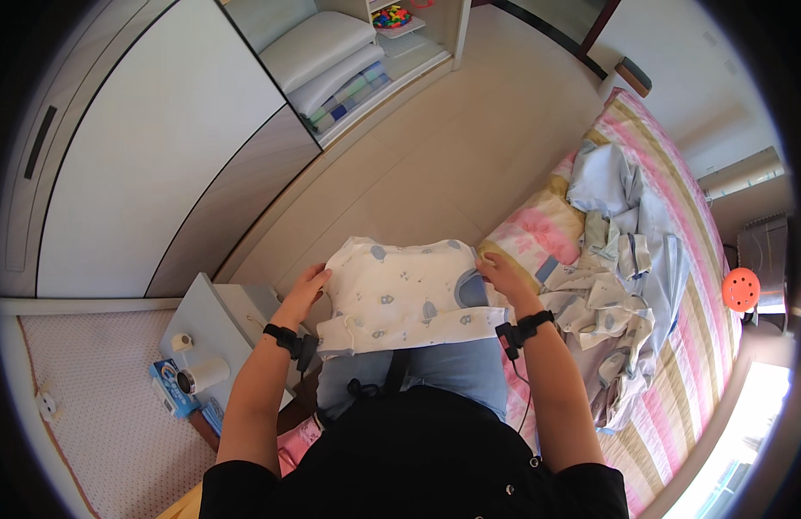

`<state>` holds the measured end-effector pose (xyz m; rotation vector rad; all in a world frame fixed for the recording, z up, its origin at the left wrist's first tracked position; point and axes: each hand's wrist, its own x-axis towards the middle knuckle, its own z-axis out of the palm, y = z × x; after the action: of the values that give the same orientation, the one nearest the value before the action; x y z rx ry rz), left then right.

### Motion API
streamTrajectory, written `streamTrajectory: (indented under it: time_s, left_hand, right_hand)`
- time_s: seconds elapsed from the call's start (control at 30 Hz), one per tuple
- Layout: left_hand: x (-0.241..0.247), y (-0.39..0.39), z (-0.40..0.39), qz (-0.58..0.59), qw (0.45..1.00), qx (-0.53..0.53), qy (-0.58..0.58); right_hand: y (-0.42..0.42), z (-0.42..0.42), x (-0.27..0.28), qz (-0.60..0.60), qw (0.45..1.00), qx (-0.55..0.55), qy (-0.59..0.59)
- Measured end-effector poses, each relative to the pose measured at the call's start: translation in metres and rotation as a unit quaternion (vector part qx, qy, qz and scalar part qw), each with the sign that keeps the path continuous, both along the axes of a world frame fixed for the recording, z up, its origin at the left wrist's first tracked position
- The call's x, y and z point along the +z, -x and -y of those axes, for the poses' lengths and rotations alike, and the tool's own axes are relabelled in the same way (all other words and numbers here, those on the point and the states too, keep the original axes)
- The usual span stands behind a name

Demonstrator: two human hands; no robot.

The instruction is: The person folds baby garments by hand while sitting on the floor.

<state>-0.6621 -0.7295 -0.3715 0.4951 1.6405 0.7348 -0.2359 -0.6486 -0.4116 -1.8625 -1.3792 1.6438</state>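
A white long-sleeved child's top [400,292] with a blue-grey print is spread between my hands, above my lap. Its blue-grey neckline [472,289] faces right, and one sleeve [459,321] runs along the near edge. My left hand [306,292] grips the top's left edge, thumb uppermost. At the neckline end, my right hand [504,279] pinches the fabric near the far corner. Parts of the fingers on both hands are hidden by the cloth.
Rumpled clothes [608,311] lie on a striped bedspread [679,389] at right. A pale bedside cabinet [205,311] at left carries a white flask [205,375] and a blue box [173,388]. Pillows [322,48] are stacked in the wardrobe beyond the tiled floor [400,168].
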Motion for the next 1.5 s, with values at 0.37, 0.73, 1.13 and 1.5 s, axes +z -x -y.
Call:
streamTrajectory:
  time_s: [0.37, 0.73, 1.13, 1.5]
  left_hand:
    - [-0.001, -0.001, -0.043, 0.080, 0.994, -0.072, -0.018]
    - [0.014, -0.006, -0.044, 0.071, 0.980, -0.102, -0.156]
    - [0.045, -0.010, -0.013, 0.084, 0.974, -0.187, -0.101]
    - [0.026, 0.001, -0.004, 0.187, 0.968, -0.141, -0.094]
  right_hand:
    - [0.023, -0.048, -0.031, -0.108, 0.990, -0.089, 0.017]
    - [-0.017, -0.026, 0.028, -0.217, 0.975, -0.037, -0.028]
    - [-0.012, 0.006, 0.046, -0.127, 0.991, 0.026, -0.044]
    - [-0.011, 0.009, -0.011, -0.042, 0.989, 0.029, -0.136]
